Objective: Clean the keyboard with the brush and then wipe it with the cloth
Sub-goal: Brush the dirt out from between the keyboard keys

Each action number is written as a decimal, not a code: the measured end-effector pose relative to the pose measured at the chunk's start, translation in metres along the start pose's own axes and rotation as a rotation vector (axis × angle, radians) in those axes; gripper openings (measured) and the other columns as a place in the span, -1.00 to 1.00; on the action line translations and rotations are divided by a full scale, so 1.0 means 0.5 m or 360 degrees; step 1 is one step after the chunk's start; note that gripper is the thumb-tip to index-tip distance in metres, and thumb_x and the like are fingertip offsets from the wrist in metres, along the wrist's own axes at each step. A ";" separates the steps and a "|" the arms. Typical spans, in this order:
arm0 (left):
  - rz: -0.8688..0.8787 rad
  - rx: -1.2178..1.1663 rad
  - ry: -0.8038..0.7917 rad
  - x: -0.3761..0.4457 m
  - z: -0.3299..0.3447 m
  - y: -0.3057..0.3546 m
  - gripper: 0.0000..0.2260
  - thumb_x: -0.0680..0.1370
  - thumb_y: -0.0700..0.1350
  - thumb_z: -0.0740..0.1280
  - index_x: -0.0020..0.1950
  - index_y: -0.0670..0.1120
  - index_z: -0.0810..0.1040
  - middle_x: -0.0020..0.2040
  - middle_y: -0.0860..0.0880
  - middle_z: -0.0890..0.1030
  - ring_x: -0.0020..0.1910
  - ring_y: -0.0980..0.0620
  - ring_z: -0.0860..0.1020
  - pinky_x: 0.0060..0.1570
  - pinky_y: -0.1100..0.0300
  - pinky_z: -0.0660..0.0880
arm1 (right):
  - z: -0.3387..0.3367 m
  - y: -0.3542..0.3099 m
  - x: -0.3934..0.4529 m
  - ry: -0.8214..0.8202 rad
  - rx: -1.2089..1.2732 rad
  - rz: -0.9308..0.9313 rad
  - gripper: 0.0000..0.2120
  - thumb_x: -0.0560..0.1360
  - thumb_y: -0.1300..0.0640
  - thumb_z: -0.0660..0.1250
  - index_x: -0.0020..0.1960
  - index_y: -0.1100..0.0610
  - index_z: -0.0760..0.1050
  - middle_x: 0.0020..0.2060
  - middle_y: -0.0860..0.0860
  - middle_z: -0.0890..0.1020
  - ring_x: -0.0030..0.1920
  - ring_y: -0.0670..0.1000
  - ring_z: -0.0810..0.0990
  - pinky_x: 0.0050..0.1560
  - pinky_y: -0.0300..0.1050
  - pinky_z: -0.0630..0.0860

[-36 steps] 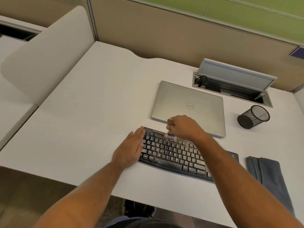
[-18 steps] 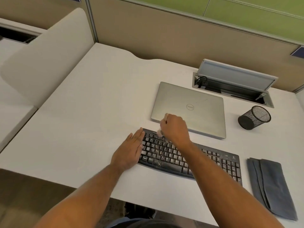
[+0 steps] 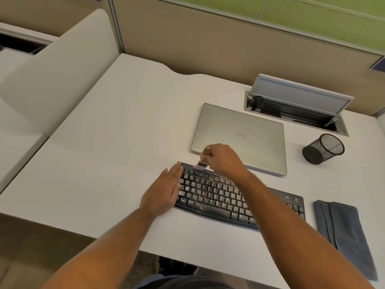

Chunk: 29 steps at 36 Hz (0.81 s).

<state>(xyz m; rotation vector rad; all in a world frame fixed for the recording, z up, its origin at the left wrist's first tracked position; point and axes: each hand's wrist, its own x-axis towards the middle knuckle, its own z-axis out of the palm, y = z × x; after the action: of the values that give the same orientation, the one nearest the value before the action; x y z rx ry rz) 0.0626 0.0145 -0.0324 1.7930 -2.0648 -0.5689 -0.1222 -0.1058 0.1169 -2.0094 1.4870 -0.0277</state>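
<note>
Wooden brush (image 3: pixel 205 158) gripped by right hand (image 3: pixel 224 159).

White desk (image 3: pixel 116 142), wavy back edge, fills the view. Beige cubicle partition (image 3: pixel 208 44) at 12 o'clock, green panel (image 3: pixel 312 7) above it, metal post (image 3: pixel 115 26) at the corner. At 10 o'clock a rounded white divider (image 3: pixel 62 65), neighbouring desk (image 3: pixel 14 132) beyond. Open cable hatch (image 3: pixel 300 105) sunk in the desk at 2 o'clock, lid raised. Brown floor (image 3: pixel 31 247) at 7 o'clock. Even, soft light.
</note>
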 end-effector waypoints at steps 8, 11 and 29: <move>0.0028 -0.0014 0.0031 -0.001 0.004 -0.003 -0.46 0.68 0.03 -0.11 0.66 -0.07 0.05 0.66 0.05 0.00 0.62 0.21 -0.03 0.60 0.15 -0.05 | -0.080 0.062 0.005 -0.0129 -0.0524 0.0163 -0.84 0.62 0.02 0.39 -0.10 0.04 0.53 -0.21 -0.03 0.61 -0.15 0.02 0.61 -0.16 -0.11 0.42; 0.0041 -0.0012 0.0037 -0.001 0.007 -0.005 -0.47 0.69 0.01 -0.09 0.66 -0.08 0.06 0.66 0.05 0.00 0.62 0.20 -0.03 0.60 0.14 -0.05 | -0.076 0.045 0.007 -0.0139 0.0020 0.0088 -0.90 0.64 0.10 0.37 -0.02 0.08 0.62 -0.19 0.00 0.70 -0.17 0.00 0.67 -0.07 -0.03 0.58; 0.0003 0.0011 0.0037 0.001 0.004 0.001 -0.45 0.68 0.05 -0.12 0.66 -0.06 0.04 0.65 0.08 -0.03 0.61 0.23 -0.05 0.59 0.21 -0.12 | -0.041 0.000 0.018 -0.0140 -0.0339 -0.0020 -0.85 0.61 0.03 0.39 -0.10 0.05 0.58 -0.10 0.00 0.70 -0.08 0.05 0.67 -0.05 -0.04 0.57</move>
<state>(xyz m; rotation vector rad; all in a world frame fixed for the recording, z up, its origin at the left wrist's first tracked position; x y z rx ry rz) 0.0610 0.0141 -0.0341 1.7929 -2.0551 -0.5384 -0.1265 -0.1232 0.1306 -2.1572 1.4736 0.2197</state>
